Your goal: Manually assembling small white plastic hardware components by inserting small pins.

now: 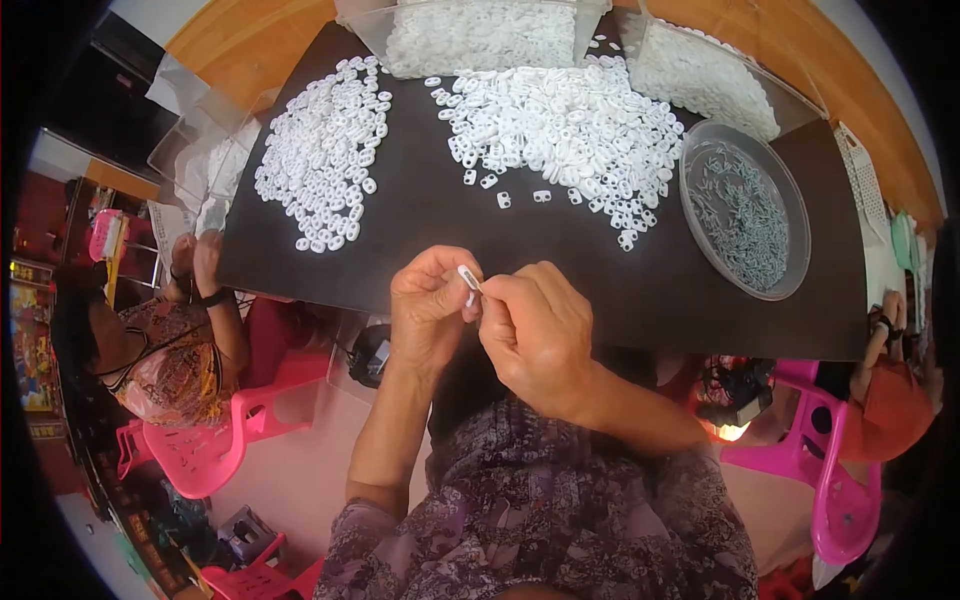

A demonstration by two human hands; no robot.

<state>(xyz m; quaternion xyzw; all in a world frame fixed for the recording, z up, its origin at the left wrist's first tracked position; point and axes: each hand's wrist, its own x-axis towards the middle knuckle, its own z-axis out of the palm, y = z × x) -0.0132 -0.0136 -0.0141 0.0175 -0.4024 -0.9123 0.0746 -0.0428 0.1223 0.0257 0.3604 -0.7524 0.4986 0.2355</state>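
1. One small white piece (467, 276) sits mid-frame, pinched in the left hand's (428, 300) fingers.
2. Right hand (540, 335) curls close beside it; I cannot tell whether its fingertips grip anything.
3. Loose white pieces (560, 120) heap upper centre; grey pins (742, 220) lie in a round tray (803, 235), right.

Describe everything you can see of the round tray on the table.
The round tray is shallow and grey, looks like plastic, and has a raised rim all around. It sits open side up toward the right end of the dark table. Many small, slim grey pieces, screw-like and metallic in look, lie loose and jumbled across its floor. Neither of the wearer's hands touches it.
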